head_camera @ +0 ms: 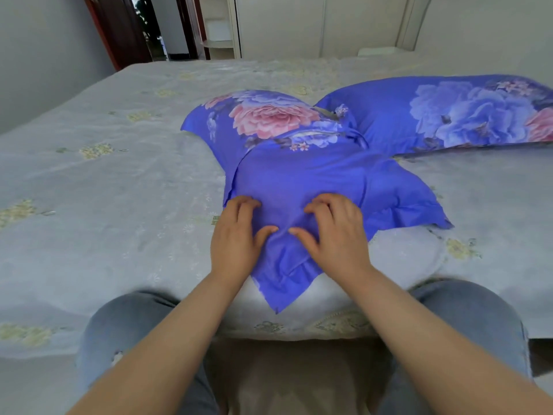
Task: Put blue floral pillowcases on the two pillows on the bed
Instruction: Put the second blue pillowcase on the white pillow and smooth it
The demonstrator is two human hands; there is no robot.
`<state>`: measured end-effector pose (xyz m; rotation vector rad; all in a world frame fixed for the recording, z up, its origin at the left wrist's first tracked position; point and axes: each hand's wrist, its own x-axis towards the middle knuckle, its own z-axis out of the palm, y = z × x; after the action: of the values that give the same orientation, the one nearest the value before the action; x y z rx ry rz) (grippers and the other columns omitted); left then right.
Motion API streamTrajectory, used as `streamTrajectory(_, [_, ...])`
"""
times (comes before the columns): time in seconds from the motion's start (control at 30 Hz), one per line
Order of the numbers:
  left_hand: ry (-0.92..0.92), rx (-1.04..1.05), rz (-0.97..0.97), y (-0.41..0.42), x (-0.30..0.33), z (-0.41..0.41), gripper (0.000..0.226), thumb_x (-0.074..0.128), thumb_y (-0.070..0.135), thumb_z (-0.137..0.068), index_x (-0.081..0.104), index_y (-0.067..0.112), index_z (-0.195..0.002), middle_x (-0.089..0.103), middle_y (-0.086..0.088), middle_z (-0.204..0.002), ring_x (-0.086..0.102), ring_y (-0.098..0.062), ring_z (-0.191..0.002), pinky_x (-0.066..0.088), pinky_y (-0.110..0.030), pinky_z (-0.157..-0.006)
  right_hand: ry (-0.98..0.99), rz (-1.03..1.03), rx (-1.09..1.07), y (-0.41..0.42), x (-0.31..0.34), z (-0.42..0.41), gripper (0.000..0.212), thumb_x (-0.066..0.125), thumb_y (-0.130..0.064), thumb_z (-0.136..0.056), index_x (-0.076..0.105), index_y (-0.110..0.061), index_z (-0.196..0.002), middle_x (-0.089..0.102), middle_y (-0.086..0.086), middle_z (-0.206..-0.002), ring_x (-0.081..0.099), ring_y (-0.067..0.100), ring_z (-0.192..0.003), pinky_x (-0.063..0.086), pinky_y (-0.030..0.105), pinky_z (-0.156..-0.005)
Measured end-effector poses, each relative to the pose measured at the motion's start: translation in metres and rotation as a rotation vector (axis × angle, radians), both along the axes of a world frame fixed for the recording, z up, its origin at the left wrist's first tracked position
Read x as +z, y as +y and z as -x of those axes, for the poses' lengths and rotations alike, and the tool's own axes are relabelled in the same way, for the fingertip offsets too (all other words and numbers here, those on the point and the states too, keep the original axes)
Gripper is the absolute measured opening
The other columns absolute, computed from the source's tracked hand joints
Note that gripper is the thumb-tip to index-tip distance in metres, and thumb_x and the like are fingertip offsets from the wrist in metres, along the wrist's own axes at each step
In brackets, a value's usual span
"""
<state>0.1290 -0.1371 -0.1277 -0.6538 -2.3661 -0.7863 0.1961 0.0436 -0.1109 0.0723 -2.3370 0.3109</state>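
Observation:
A blue floral pillowcase (299,163) covers the far part of a pale pillow (398,259) lying at the near edge of the bed. The pillow's near end sticks out bare under the loose blue fabric. My left hand (239,238) and my right hand (335,235) lie side by side on the plain blue cloth, fingers curled and bunching it, thumbs pointing toward each other. A second pillow (449,115), fully inside its blue floral case, lies to the right, farther back.
The bed (119,175) has a grey sheet with pale yellow flowers. My knees in jeans (125,324) press against its near edge. A doorway (149,28) and a white shelf (218,25) stand beyond the far side; a wall runs on the left.

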Motion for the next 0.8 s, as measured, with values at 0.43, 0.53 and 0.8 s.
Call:
streamTrajectory(0.43, [0.111,0.046,0.025,0.019,0.014,0.013,0.019,0.042,0.026,-0.092,0.051,0.009,-0.093,0.050,-0.015,-0.130,0.055,-0.035,-0.108,0.051,-0.037,-0.059,0.106,0.109,-0.083,0.002,0.010,0.033,0.029,0.052,-0.029,-0.087,0.066,-0.005,-0.083,0.068,0.008,-0.100,0.064,0.027,-0.092,0.049,0.031,-0.069])
streamTrajectory(0.53, [0.043,0.100,-0.071,0.023,0.030,0.010,0.020,0.040,0.021,-0.096,0.052,0.007,-0.102,0.051,-0.012,-0.133,0.057,-0.032,-0.107,0.046,-0.037,-0.064,0.122,0.153,-0.068,-0.013,0.023,0.029,0.030,0.045,-0.030,-0.090,0.060,-0.003,-0.088,0.072,0.008,-0.091,0.069,0.027,-0.077,0.048,0.028,-0.051])
streamTrajectory(0.8, [-0.390,-0.170,-0.077,0.030,0.044,0.043,0.012,0.040,0.022,-0.099,0.039,0.015,-0.090,0.048,-0.002,-0.068,0.051,-0.028,-0.064,0.038,-0.034,-0.060,-0.364,0.247,-0.200,-0.012,0.066,0.061,0.034,0.032,-0.033,-0.102,0.042,-0.005,-0.118,0.064,0.018,-0.106,0.059,0.036,-0.099,0.032,0.036,-0.066])
